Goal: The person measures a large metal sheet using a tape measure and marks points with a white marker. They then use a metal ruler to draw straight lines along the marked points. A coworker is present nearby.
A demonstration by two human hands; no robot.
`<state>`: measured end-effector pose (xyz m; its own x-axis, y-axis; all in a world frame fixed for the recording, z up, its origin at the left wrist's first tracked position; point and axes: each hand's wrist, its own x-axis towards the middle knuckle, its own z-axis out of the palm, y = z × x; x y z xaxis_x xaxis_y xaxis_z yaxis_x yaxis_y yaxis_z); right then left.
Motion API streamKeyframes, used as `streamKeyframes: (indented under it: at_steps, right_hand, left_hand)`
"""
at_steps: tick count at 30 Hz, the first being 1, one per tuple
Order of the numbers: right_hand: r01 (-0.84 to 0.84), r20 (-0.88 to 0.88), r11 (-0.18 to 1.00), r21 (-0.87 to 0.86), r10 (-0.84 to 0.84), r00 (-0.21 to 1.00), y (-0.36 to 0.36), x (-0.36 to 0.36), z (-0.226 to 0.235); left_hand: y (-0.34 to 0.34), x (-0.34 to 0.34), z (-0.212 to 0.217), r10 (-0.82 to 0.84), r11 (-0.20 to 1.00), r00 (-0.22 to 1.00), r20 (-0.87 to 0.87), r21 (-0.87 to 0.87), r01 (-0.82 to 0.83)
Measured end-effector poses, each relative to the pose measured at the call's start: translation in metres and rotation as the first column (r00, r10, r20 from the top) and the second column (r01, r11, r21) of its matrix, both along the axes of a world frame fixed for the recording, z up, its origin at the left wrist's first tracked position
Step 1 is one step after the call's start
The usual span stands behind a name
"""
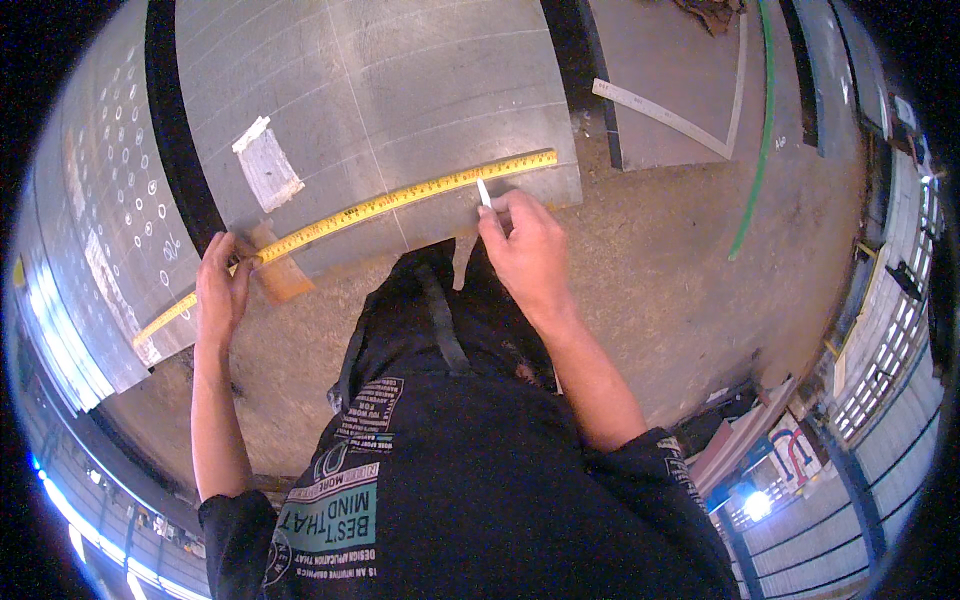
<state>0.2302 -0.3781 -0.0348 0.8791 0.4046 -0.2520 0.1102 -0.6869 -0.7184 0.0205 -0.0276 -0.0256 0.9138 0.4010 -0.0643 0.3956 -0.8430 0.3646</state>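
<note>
A yellow measuring tape lies stretched across the near part of a grey metal plate. My left hand pinches the tape near the plate's left edge, and the tape runs on past it over the dark gap to the neighbouring plate. My right hand is closed round a white marking stick, perhaps chalk. Its tip points at the tape's lower edge, toward the right end; whether it touches cannot be told. A thin pale line crosses the plate and passes under the tape.
Left stands another plate with chalked circles. A whitish taped patch is on the middle plate. At right, a metal square lies on a brown-grey plate. A green strip runs beyond it. Brown floor lies below.
</note>
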Motion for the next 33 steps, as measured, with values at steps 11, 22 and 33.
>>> streamKeyframes:
  at_steps: [11,22,33]
  right_hand:
    - [-0.317,-0.256,0.857,-0.405,0.227,0.940,-0.016,0.029,0.103]
    - [-0.170,-0.177,0.983,-0.075,0.155,0.972,0.017,-0.026,0.062]
    - [-0.128,-0.132,0.989,0.068,0.136,0.982,0.126,-0.104,0.010]
  left_hand:
    - [0.000,-0.001,0.013,0.061,0.992,0.986,-0.157,-0.099,-0.077]
    - [-0.007,0.017,0.022,0.071,0.984,0.968,-0.240,-0.140,-0.106]
    - [-0.003,0.007,0.018,0.034,0.994,0.998,-0.056,-0.107,-0.039]
